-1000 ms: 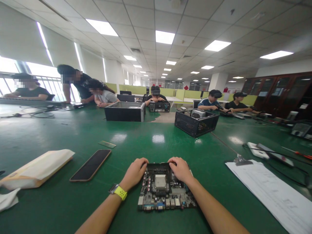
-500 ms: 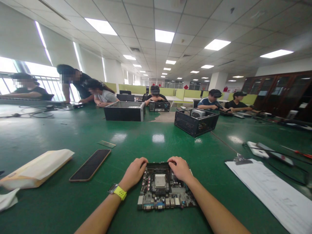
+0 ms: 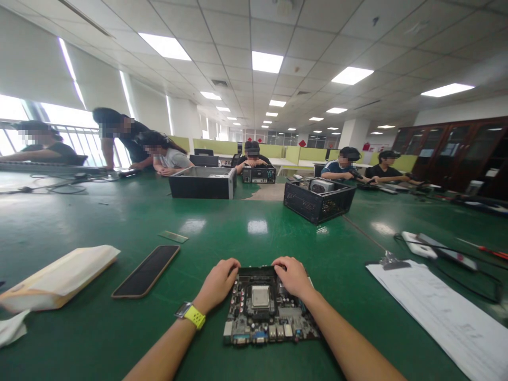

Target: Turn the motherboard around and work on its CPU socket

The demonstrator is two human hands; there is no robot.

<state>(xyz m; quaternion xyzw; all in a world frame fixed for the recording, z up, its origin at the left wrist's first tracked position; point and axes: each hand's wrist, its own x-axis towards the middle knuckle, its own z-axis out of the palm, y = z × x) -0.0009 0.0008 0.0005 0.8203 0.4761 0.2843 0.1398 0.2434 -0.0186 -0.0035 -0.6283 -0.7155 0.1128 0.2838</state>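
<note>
A motherboard lies flat on the green table in front of me, its row of ports facing my body. A square silver processor sits in the socket near its middle. My left hand, with a yellow-strapped watch on the wrist, is closed at the board's far left corner. Farther right along that same far edge, my right hand has its fingers curled over the board. Dark slots run between the two hands. The undersides of my fingertips are hidden.
To the left lie a phone, a pack of tissues and a thin strip. On the right are a clipboard with papers, cables and a screwdriver. Open computer cases stand farther back, with several people around the table.
Both hands stay at the far edge of the motherboard, with almost no movement. The whole view has shifted very slightly.
</note>
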